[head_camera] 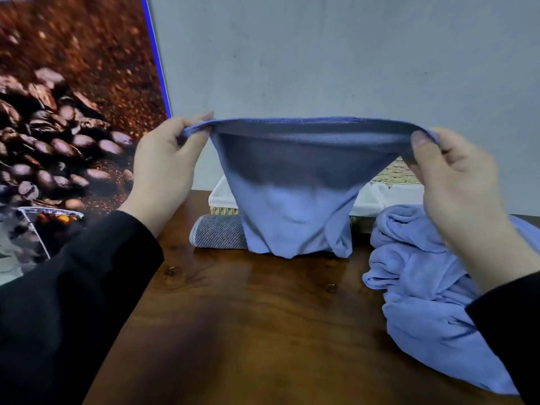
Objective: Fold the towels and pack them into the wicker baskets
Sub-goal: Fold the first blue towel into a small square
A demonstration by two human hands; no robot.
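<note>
A blue towel [295,206] hangs stretched in the air above the wooden table [248,317]. My left hand [166,165] pinches its upper left corner and my right hand [458,182] pinches its upper right corner. The towel's lower end sags down to the table. Behind it stands a wicker basket [393,172] with a white liner [371,200], mostly hidden by the towel. A folded grey towel [217,230] lies in front of the basket on the left.
A heap of crumpled blue towels [420,290] lies on the table's right side. A grey wall [321,54] rises behind the basket, and a poster of coffee beans [67,112] stands at the left.
</note>
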